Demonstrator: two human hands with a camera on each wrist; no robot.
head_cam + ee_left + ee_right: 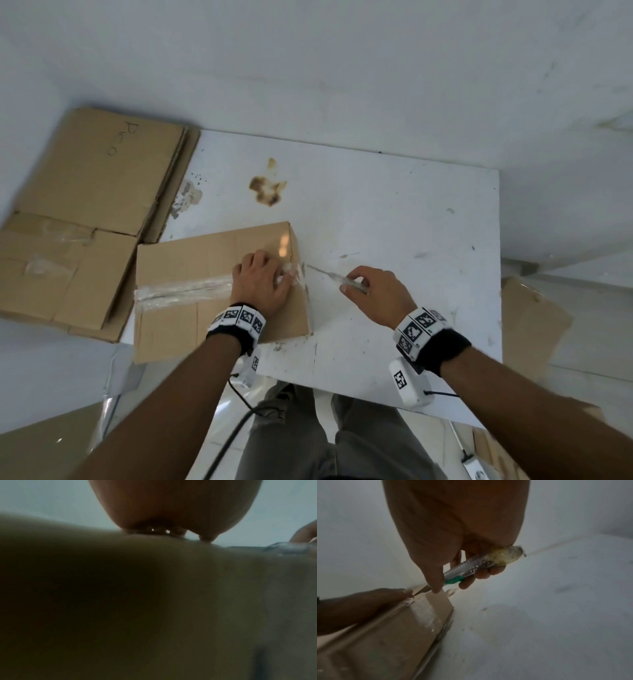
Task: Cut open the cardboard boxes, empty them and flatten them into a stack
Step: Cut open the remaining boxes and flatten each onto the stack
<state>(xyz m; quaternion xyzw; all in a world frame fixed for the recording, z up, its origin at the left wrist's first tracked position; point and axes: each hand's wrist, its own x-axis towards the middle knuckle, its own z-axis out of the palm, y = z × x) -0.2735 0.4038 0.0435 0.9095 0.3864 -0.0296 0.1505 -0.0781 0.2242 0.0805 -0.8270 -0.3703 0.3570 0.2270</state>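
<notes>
Left hand (262, 282) flat on taped cardboard box (191, 274); right hand (375, 294) grips clear-handled knife (471, 568).

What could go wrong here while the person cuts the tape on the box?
1. The knife blade tip sits very near the left hand fingertips at the box edge; a slip could cut them.
2. The right hand has a loose-looking grip on the handle, so the blade might twist.
</notes>
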